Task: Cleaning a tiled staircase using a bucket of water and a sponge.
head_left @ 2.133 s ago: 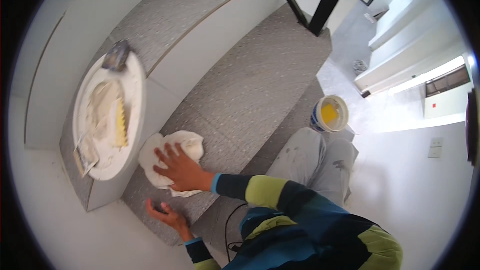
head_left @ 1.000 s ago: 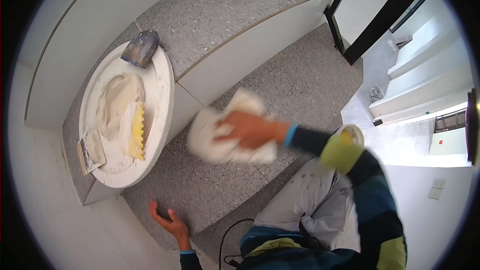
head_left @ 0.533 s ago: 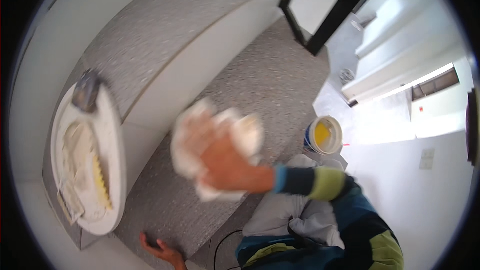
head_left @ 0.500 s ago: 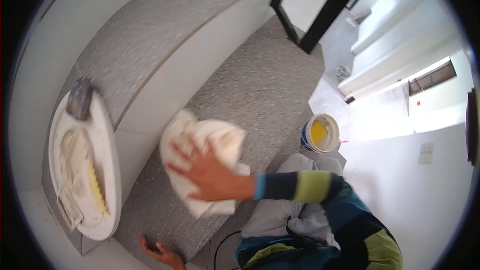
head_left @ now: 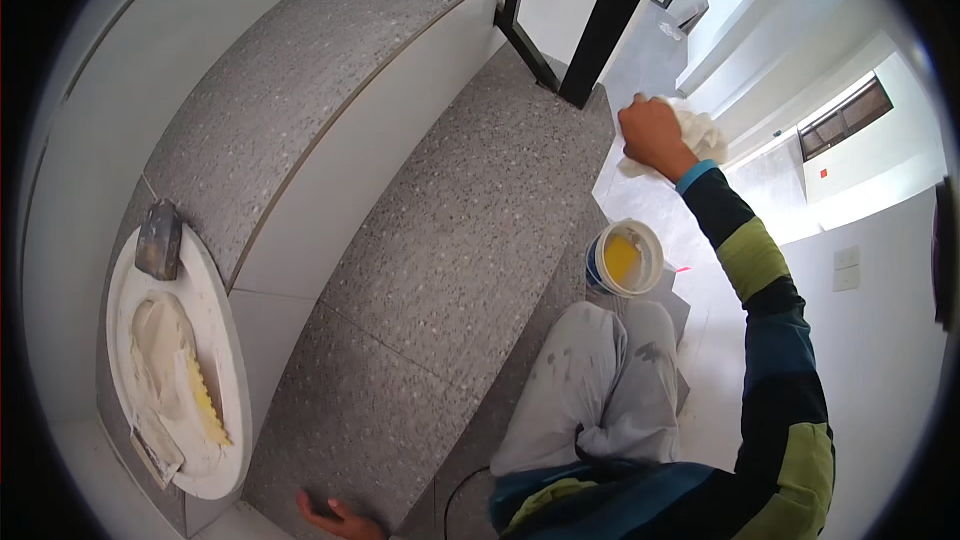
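Observation:
My right hand (head_left: 655, 136) is raised at the upper right, its fingers closed round a bunched white cloth (head_left: 703, 132). The cloth hangs in the air, beyond the edge of the speckled grey stone step (head_left: 430, 230). Low in the picture, my left hand (head_left: 340, 520) rests by the step's near end, fingers apart and holding nothing. A small bucket (head_left: 652, 240) with a yellow thing (head_left: 621, 257) inside stands beside my knees, below the right arm.
At the left, a white oval tray (head_left: 232, 380) holds pale paste (head_left: 160, 330), a yellow toothed spreader (head_left: 207, 400) and a flat scraper (head_left: 157, 448). A dark grey block (head_left: 160, 240) sits at its far end. A black metal frame (head_left: 610, 25) stands at the step's far end.
My right hand has lifted from lying flat with spread fingers on the cloth. It has swung up and right, gripping the cloth off the step. My left hand has stayed low, fingers still apart.

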The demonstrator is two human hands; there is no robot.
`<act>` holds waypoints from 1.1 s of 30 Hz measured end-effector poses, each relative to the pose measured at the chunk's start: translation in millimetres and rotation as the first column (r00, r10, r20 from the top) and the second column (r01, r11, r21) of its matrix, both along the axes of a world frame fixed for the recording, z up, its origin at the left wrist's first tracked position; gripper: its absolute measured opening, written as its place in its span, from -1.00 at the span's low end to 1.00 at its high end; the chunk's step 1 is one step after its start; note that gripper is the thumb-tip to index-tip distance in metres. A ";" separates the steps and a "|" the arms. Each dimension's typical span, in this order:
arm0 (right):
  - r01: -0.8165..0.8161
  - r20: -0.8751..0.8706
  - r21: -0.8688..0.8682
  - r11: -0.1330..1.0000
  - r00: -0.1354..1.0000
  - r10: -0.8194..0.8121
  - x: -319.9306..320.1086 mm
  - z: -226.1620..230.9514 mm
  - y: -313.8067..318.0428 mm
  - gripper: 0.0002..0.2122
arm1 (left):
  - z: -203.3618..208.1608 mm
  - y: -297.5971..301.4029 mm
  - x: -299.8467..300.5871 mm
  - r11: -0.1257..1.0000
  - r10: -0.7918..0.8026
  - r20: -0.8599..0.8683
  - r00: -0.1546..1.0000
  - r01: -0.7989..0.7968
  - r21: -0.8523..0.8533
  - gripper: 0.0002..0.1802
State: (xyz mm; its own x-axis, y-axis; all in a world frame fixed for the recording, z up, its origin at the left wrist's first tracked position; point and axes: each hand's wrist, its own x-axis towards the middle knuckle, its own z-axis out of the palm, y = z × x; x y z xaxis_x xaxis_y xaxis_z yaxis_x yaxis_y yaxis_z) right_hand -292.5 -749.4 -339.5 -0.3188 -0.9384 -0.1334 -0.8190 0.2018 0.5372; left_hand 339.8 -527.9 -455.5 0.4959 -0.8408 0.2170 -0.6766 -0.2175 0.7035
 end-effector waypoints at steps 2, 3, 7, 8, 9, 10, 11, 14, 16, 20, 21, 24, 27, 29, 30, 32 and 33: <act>-0.011 0.137 -0.207 0.978 0.990 0.041 44.6 26.2 7.4 -0.66 | -2.6 -5.2 11.9 0.998 -0.056 0.092 0.994 0.056 0.002 -0.41; 0.000 0.255 -0.401 0.916 0.960 0.111 65.2 30.6 6.8 -0.64 | -5.0 -6.8 10.1 0.998 -0.056 0.091 0.994 0.057 -0.006 -0.41; -0.287 0.406 -0.743 0.604 0.525 0.748 166.1 -20.4 -19.0 -0.56 | 3.5 -6.4 2.6 0.997 -0.074 0.070 0.995 0.075 -0.020 -0.41; -0.316 0.411 -0.762 0.566 0.440 0.799 196.1 -33.2 -26.0 -0.55 | 4.7 -7.8 -1.9 0.998 -0.058 0.064 0.996 0.059 -0.014 -0.42; -0.430 0.407 -0.716 0.551 0.385 0.829 221.4 -36.0 -31.0 -0.54 | 4.4 -6.8 0.9 0.998 -0.065 0.068 0.996 0.066 -0.018 -0.42; -0.418 0.466 -0.677 0.606 0.395 0.792 227.7 -67.3 -40.0 -0.52 | 1.2 -4.9 0.9 0.998 -0.063 0.080 0.995 0.064 -0.004 -0.42; -0.440 0.637 -0.544 0.715 0.338 0.693 226.0 -70.3 -43.1 -0.51 | -0.6 -4.7 3.7 0.998 -0.056 0.097 0.994 0.055 0.010 -0.42; -0.459 0.437 -0.703 0.543 0.322 0.840 142.9 -91.2 -39.8 -0.52 | -5.5 -1.5 8.7 0.999 -0.038 0.175 0.984 0.031 0.042 -0.43; -0.139 0.584 -0.513 0.847 0.667 0.463 26.5 -83.5 -26.6 -0.68 | -7.5 2.5 9.1 0.999 -0.016 0.138 0.990 0.012 0.030 -0.43; 0.158 0.020 -0.386 0.909 0.986 -0.163 -67.4 10.2 43.9 -0.88 | -11.3 -0.4 13.2 0.999 -0.050 0.134 0.990 0.047 0.025 -0.45; 0.203 0.081 -0.453 0.868 0.979 -0.186 -63.0 32.4 53.4 -0.77 | -7.7 -2.4 6.8 0.999 -0.041 0.127 0.991 0.037 0.028 -0.45; 0.192 0.345 -0.564 0.803 0.939 0.017 0.3 83.0 59.4 -0.63 | 6.6 -4.6 3.6 0.994 -0.071 0.106 0.992 0.061 0.094 -0.46; 0.021 0.556 -0.666 0.746 0.681 0.477 74.3 62.8 37.4 -0.59 | -2.7 -4.1 12.0 0.996 -0.081 0.086 0.993 0.077 0.049 -0.47; -0.159 0.501 -0.720 0.675 0.555 0.664 133.5 35.7 22.1 -0.57 | 1.5 -3.4 8.5 0.998 -0.042 0.099 0.994 0.037 0.050 -0.45; -0.130 0.567 -0.668 0.733 0.549 0.614 173.3 33.8 16.2 -0.57 | 0.9 -1.5 10.3 0.999 -0.031 0.106 0.994 0.026 0.045 -0.45; -0.256 0.562 -0.670 0.696 0.438 0.702 216.3 -8.3 7.3 -0.42 | -6.6 -3.1 7.7 0.999 -0.044 0.080 0.996 0.043 0.013 -0.43; -0.291 0.605 -0.615 0.733 0.422 0.675 240.5 -24.5 4.7 -0.37 | -8.2 -3.5 -0.6 0.999 -0.035 0.080 0.996 0.035 0.006 -0.43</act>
